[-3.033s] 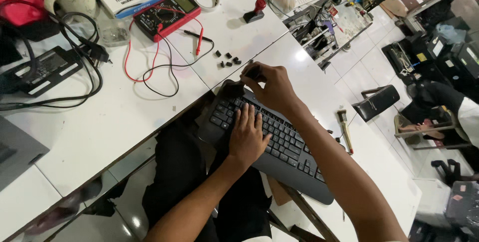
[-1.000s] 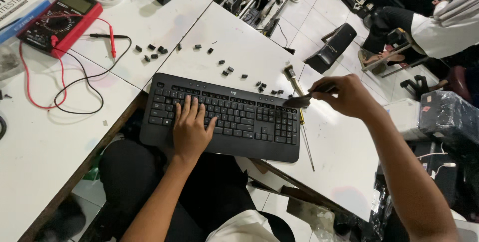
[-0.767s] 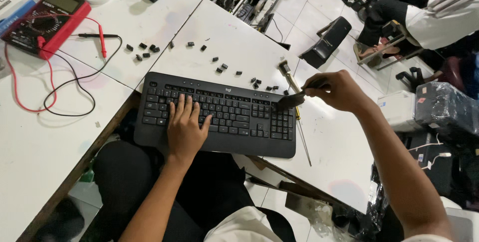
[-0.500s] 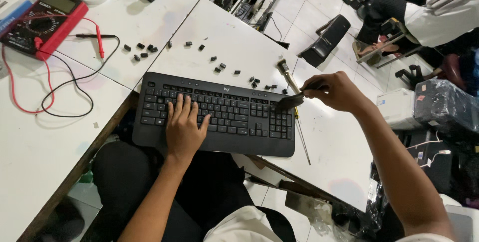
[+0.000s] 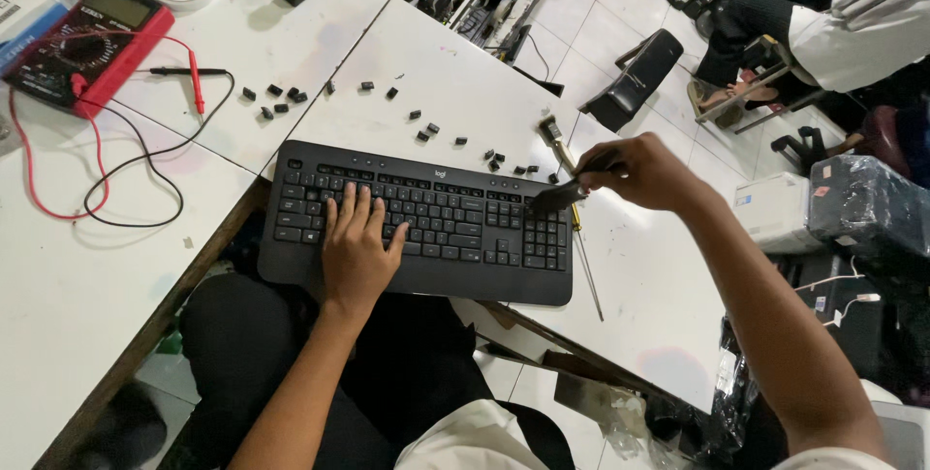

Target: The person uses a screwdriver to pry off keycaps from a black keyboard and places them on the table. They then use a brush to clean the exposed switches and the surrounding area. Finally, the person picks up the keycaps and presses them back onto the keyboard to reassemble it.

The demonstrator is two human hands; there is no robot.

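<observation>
The black keyboard (image 5: pixel 421 223) lies long axis nine-to-three across the lap and table edge. The left hand (image 5: pixel 356 247) rests flat and open at centre; the right hand (image 5: pixel 644 172), nearer three o'clock, grips a small brush (image 5: pixel 560 195) touching the number pad.

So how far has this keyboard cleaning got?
Done: small black keycaps lie loose on the white table, apparently pulled off. In hand: the left hand steadies the black keyboard while the right hand sets a brush at the number pad. Left: the loose keycaps are not back on.
</observation>
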